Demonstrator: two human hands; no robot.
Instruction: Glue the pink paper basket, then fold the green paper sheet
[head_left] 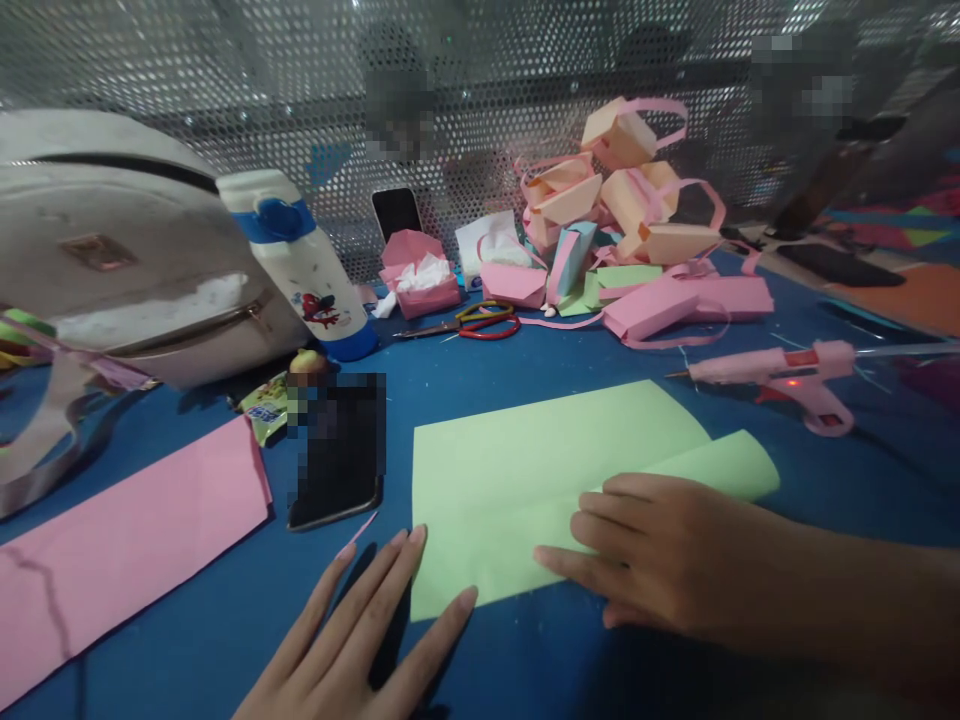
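Observation:
A light green paper sheet (525, 460) lies on the blue table in front of me, its right part curled over into a loose roll. My left hand (367, 620) rests flat with fingers spread, the thumb and index fingertips at the sheet's lower left corner. On the sheet's right half lies my right hand (652, 550), its fingers bent and pressing on the paper beside the curled part. The index finger of that hand points left along the sheet. Its palm side is hidden.
A pink glue gun (795, 375) lies at the right. Behind are scissors (487, 320), folded paper boxes (660, 305) and a tissue box (427, 295). A phone (337, 450), pink paper (150, 540), a bottle (300, 270) and a backpack (150, 240) are at the left.

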